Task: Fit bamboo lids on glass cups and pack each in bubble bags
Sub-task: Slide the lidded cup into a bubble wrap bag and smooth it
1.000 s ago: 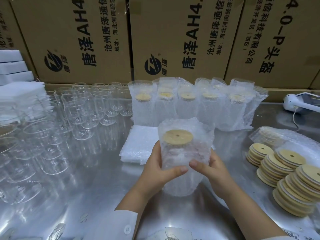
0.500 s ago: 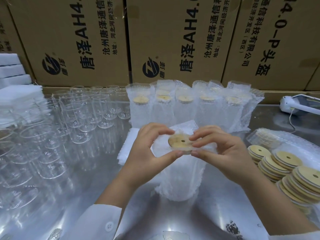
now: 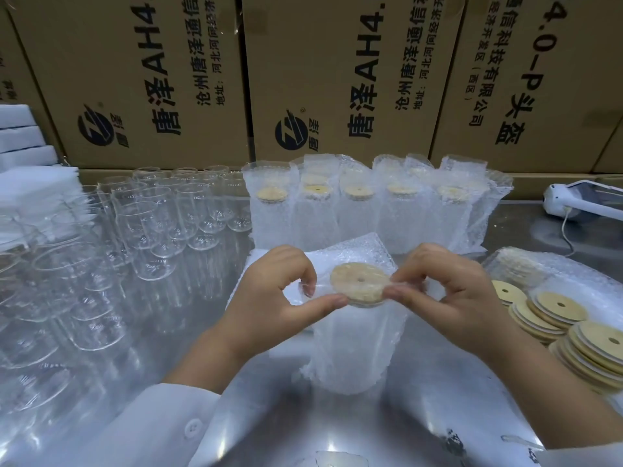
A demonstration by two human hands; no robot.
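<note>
A glass cup stands upright in a bubble bag (image 3: 354, 345) at the middle of the steel table, its round bamboo lid (image 3: 360, 282) showing at the top. My left hand (image 3: 273, 298) pinches the bag's mouth at the lid's left edge. My right hand (image 3: 448, 291) pinches it at the right edge. Bare glass cups (image 3: 148, 237) crowd the left side. Stacks of bamboo lids (image 3: 553, 315) lie at the right. A row of bagged, lidded cups (image 3: 371, 210) stands behind my hands.
Cardboard boxes (image 3: 337, 79) wall off the back. White foam sheets (image 3: 30, 183) are piled at the far left. Flat bubble bags (image 3: 269, 261) lie under my hands. A white corded device (image 3: 573, 200) rests at the back right.
My hands have moved up from the sides of the bagged cup to its top and now pinch the bag's mouth beside the lid. The view has tilted down slightly.
</note>
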